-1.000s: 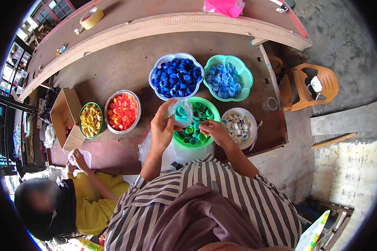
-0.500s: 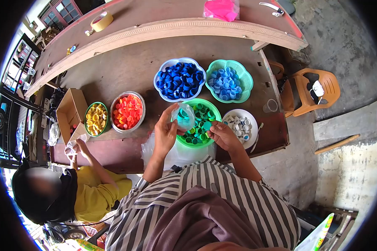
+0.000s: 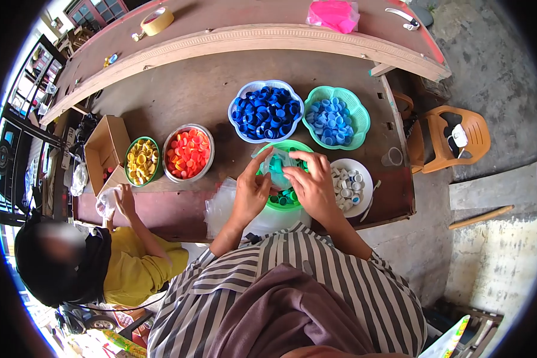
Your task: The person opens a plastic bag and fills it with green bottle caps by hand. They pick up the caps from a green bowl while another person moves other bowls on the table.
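You hold a small clear plastic bag (image 3: pixel 278 162) between both hands above the green bowl (image 3: pixel 298 147), with teal caps showing through its thin film. Your left hand (image 3: pixel 253 190) pinches the bag's near edge with thumb and fingers, and your right hand (image 3: pixel 314 182) has its fingers curled together at the bag's mouth. The green bowl beneath holds green and teal caps. Just right of it a white bowl (image 3: pixel 364 197) holds white caps. Farther from you, a pale blue scalloped bowl (image 3: pixel 238 102) is heaped with dark blue caps, and beside it a mint scalloped bowl (image 3: pixel 358 116) carries light blue caps. To your left stand a metal bowl (image 3: pixel 168 168) of red and orange caps and a green-rimmed bowl (image 3: pixel 127 164) of yellow caps, then an open cardboard box (image 3: pixel 101 149). All sit on a worn brown wooden bench (image 3: pixel 185 89). Loose clear bags (image 3: pixel 221 206) lie at its near edge. A person in a yellow shirt (image 3: pixel 134 268) handles another bag at your left. An orange plastic chair (image 3: pixel 453 134) stands on the concrete floor (image 3: pixel 495 65).
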Demonstrator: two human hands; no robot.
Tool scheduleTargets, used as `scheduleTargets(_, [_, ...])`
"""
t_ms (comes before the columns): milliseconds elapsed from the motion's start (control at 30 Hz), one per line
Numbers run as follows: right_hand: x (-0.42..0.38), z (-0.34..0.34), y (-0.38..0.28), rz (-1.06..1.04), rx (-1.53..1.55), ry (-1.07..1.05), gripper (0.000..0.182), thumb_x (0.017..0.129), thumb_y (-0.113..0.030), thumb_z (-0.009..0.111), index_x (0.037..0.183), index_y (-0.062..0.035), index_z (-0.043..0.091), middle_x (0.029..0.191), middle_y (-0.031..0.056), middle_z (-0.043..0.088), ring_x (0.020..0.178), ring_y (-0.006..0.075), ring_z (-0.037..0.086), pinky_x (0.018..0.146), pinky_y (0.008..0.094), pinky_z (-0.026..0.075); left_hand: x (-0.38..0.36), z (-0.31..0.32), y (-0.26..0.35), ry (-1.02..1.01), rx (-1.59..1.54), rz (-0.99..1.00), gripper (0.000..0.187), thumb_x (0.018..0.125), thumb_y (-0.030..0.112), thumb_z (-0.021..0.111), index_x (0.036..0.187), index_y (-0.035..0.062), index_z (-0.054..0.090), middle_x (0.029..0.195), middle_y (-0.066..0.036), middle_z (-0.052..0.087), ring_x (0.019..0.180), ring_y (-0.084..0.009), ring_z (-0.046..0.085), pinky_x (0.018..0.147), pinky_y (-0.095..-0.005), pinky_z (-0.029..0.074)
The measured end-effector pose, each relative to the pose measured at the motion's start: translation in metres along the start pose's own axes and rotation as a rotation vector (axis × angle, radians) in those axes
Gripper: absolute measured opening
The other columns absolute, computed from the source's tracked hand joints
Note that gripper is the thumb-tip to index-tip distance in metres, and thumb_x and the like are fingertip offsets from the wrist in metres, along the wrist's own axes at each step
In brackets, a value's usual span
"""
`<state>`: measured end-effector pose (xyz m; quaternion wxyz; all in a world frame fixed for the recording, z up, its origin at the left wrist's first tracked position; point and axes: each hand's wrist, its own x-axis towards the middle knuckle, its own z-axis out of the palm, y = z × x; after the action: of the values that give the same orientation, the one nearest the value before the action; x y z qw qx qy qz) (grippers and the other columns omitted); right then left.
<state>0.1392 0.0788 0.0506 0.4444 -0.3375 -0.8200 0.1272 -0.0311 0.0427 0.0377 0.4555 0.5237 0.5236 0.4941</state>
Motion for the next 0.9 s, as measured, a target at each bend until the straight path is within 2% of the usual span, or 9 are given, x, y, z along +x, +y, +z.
scheduleTargets(67, [0.000,0.005,0.003,0.067,-0.033,-0.106,0.025,0.076,-0.008,0.073,0.100,-0.0084,0.067,0.115,0.0070,0.055,0.098,0.0302,0.053,0.087,0.0409,0.044,0.001,-0.001,0.000,-0.002,-0.004,0.002,0.055,0.088,-0.011,0.042,0.141,0.0035,0.039,0.127,-0.015,0.056,0.076,-0.0170,0.069,0.060,-0.0266,0.059])
scheduleTargets(167, [-0.004,0.005,0.009,0.163,0.083,0.011,0.028,0.078,-0.005,0.072,0.105,-0.0087,0.067,0.114,0.0093,0.053,0.098,0.0274,0.054,0.086,0.0380,0.046,0.002,-0.003,0.000,0.064,-0.037,0.008,0.055,0.088,-0.010,0.045,0.140,0.0066,0.042,0.111,-0.014,0.064,0.070,-0.0156,0.069,0.059,-0.0270,0.057])
scheduleTargets(233, [-0.005,0.005,0.020,0.245,0.135,0.144,0.025,0.081,-0.002,0.069,0.106,-0.0074,0.067,0.111,0.0108,0.053,0.098,0.0242,0.055,0.083,0.0349,0.047,0.007,-0.010,0.002,0.072,-0.018,0.006,0.055,0.088,-0.010,0.045,0.141,0.0063,0.041,0.119,-0.014,0.062,0.071,-0.0162,0.069,0.059,-0.0265,0.057])
scheduleTargets(367, [-0.023,0.023,0.060,0.437,0.130,0.035,0.020,0.084,-0.002,0.066,0.103,-0.0069,0.064,0.102,0.0102,0.055,0.095,0.0263,0.056,0.079,0.0368,0.045,0.019,-0.021,-0.001,0.107,-0.115,-0.003,0.055,0.089,-0.011,0.041,0.141,0.0051,0.040,0.129,-0.014,0.057,0.074,-0.0179,0.069,0.060,-0.0264,0.058])
scheduleTargets(500, [-0.074,0.066,0.097,0.323,0.040,-0.094,0.019,0.077,-0.002,0.069,0.094,-0.0080,0.066,0.096,0.0096,0.057,0.094,0.0289,0.053,0.081,0.0391,0.044,0.027,-0.026,0.000,0.121,-0.143,-0.016,0.055,0.089,-0.011,0.041,0.141,0.0050,0.040,0.132,-0.013,0.055,0.074,-0.0176,0.069,0.060,-0.0264,0.058])
scheduleTargets(567, [-0.091,0.080,0.103,0.314,-0.012,-0.331,0.016,0.074,-0.003,0.072,0.088,-0.0091,0.067,0.097,0.0081,0.055,0.095,0.0292,0.051,0.082,0.0394,0.043,0.029,-0.027,-0.001,0.083,-0.133,-0.018,0.055,0.090,-0.010,0.039,0.143,0.0026,0.033,0.137,-0.015,0.051,0.077,-0.0169,0.069,0.060,-0.0229,0.058])
scheduleTargets(667, [-0.104,0.089,0.098,0.298,-0.090,-0.506,0.016,0.072,-0.004,0.073,0.085,-0.0096,0.068,0.100,0.0065,0.052,0.098,0.0285,0.049,0.084,0.0407,0.042,0.030,-0.026,-0.001,0.081,-0.153,-0.039,0.055,0.090,-0.010,0.039,0.143,0.0023,0.033,0.137,-0.016,0.051,0.077,-0.0169,0.069,0.059,-0.0229,0.058])
scheduleTargets(833, [-0.107,0.095,0.090,0.183,-0.227,-0.593,0.006,0.067,-0.011,0.074,0.070,-0.0090,0.069,0.102,0.0045,0.051,0.101,0.0230,0.047,0.079,0.0379,0.039,0.033,-0.027,-0.006,0.097,-0.149,-0.030,0.054,0.089,-0.011,0.040,0.142,0.0027,0.037,0.136,-0.014,0.052,0.075,-0.0167,0.069,0.060,-0.0245,0.058])
scheduleTargets(900, [-0.108,0.094,0.091,0.176,-0.233,-0.607,0.007,0.067,-0.012,0.074,0.072,-0.0095,0.069,0.100,0.0034,0.052,0.100,0.0224,0.047,0.079,0.0378,0.039,0.034,-0.027,-0.006,0.116,-0.161,-0.024,0.053,0.088,-0.011,0.041,0.140,0.0030,0.041,0.134,-0.012,0.054,0.073,-0.0165,0.069,0.060,-0.0259,0.058])
